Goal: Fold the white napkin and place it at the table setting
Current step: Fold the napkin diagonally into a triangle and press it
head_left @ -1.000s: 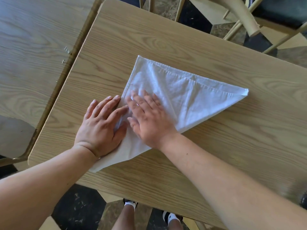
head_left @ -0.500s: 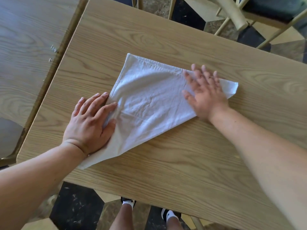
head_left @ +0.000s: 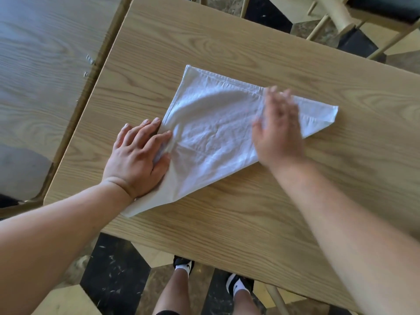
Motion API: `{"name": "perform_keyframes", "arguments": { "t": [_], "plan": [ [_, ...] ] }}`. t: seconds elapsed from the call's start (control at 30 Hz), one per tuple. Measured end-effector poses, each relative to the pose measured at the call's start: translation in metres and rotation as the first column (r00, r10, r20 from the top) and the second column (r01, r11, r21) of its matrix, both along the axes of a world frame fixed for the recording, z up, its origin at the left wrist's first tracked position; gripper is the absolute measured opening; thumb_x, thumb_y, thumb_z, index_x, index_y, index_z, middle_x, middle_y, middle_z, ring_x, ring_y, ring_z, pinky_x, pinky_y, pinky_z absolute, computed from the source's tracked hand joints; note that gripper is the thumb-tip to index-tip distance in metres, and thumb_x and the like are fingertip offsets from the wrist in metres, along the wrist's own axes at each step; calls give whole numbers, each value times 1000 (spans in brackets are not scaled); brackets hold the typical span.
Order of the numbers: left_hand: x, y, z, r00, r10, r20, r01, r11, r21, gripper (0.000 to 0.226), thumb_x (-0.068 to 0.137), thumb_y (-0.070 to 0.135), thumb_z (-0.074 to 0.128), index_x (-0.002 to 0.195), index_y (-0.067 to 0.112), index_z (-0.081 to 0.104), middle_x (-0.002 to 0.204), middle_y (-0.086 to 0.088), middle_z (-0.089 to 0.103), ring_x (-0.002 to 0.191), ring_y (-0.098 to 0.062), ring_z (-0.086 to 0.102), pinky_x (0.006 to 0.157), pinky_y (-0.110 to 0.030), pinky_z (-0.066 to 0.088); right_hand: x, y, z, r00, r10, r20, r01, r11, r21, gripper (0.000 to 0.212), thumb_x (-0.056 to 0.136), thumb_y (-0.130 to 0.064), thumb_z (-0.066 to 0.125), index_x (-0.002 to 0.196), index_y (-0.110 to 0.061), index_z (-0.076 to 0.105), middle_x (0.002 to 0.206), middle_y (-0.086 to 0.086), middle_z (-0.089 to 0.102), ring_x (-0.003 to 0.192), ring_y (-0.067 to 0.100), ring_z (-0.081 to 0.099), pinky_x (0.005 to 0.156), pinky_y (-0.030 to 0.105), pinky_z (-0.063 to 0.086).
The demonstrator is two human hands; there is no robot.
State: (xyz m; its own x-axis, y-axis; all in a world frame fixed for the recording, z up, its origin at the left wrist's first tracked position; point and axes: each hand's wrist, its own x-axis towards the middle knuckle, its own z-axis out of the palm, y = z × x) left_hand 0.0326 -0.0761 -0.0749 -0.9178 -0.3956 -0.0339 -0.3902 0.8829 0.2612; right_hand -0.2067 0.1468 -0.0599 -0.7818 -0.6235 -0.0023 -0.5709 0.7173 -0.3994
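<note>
The white napkin [head_left: 213, 133], folded into a triangle, lies flat on the light wooden table [head_left: 261, 212]. Its long fold runs from the near-left tip to the right tip. My left hand [head_left: 138, 158] rests flat with fingers spread on the napkin's left edge, pinning it down. On the right part of the cloth my right hand [head_left: 277, 130] lies flat, palm down and blurred by motion. Neither hand grips the cloth. The napkin's right tip sticks out past the right hand.
A second wooden table [head_left: 45, 64] stands close on the left with a narrow gap between. Chair legs and a chair frame [head_left: 336, 17] stand beyond the far edge. My legs and shoes [head_left: 184, 267] show below the near edge.
My right hand swept from the napkin's left part, beside the left hand, across to its right part, then drew back slightly leftward. The left hand stayed pressed on the left edge.
</note>
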Motion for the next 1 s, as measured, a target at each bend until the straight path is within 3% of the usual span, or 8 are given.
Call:
{"name": "perform_keyframes", "arguments": {
  "t": [0.1, 0.23, 0.33, 0.5, 0.63, 0.73, 0.83, 1.0],
  "plan": [
    [-5, -4, 6, 1000, 4, 2, -4, 1000, 15, 53, 96, 53, 48, 140, 28, 64, 159, -6, 51, 146, -36, 45, 126, -55, 24, 93, -23, 7, 962, 247, 113, -245, 969, -33, 68, 108, -38, 39, 165, -6, 20, 172, 18, 20, 161, 35, 8, 131, 53, 10],
    [-24, -18, 17, 1000, 2, 30, -2, 1000, -15, 39, 95, 59, 49, 120, 37, 68, 137, 0, 59, 124, -39, 52, 110, -56, 35, 176, -27, 0, 869, 450, 205, -474, 876, 88, 76, 108, -47, 29, 165, -5, 1, 174, 18, -3, 161, 36, -11, 130, 55, 1],
    [-23, -26, 10, 997, -77, 22, 78, 993, -90, 37, 96, 59, 51, 121, 36, 66, 137, -2, 55, 126, -39, 49, 107, -56, 36, 215, -29, -11, 808, 556, 195, -584, 800, 140, 77, 108, -50, 29, 164, -2, 8, 173, 22, 2, 161, 39, -7, 129, 58, 1],
    [-20, -19, 0, 997, -68, -31, 64, 991, -113, 35, 100, 51, 51, 122, 28, 68, 139, -6, 55, 134, -40, 47, 110, -56, 32, 260, -40, -22, 724, 681, 107, -688, 704, 176, 83, 103, -58, 39, 161, 0, 27, 172, 22, 17, 161, 38, 6, 130, 54, 8],
    [-19, -20, -2, 996, -79, -43, 73, 991, -114, 33, 103, 50, 52, 122, 28, 67, 139, -6, 55, 136, -39, 46, 111, -56, 32, 276, -44, -24, 694, 720, 23, -705, 672, 229, 85, 104, -62, 33, 164, -4, 23, 174, 19, 12, 162, 35, 3, 130, 50, 8],
    [-18, -19, -3, 997, -67, -34, 63, 993, -103, 31, 102, 49, 53, 121, 30, 68, 141, -3, 55, 136, -38, 46, 111, -55, 30, 259, -44, -16, 662, 741, 111, -745, 667, -7, 70, 106, -47, 43, 160, -4, 32, 171, 17, 26, 161, 33, 11, 129, 49, 11],
    [-20, -17, 5, 1000, -6, -19, 6, 1000, -29, 33, 102, 52, 46, 123, 36, 67, 143, 2, 53, 136, -36, 45, 114, -54, 29, 207, -31, -2, 735, 660, 155, -634, 750, -189, 46, 104, -27, 53, 144, -7, 56, 153, 16, 54, 151, 36, 35, 127, 52, 20],
    [-6, -9, 12, 997, 6, 74, -13, 996, 92, 58, 98, 64, 38, 148, 40, 53, 165, 3, 40, 153, -28, 33, 127, -51, 21, 69, 19, -1, 985, 174, 11, -174, 984, -50, 36, 95, -14, 55, 128, -10, 69, 128, 10, 71, 127, 34, 60, 114, 48, 43]
  ]
}}
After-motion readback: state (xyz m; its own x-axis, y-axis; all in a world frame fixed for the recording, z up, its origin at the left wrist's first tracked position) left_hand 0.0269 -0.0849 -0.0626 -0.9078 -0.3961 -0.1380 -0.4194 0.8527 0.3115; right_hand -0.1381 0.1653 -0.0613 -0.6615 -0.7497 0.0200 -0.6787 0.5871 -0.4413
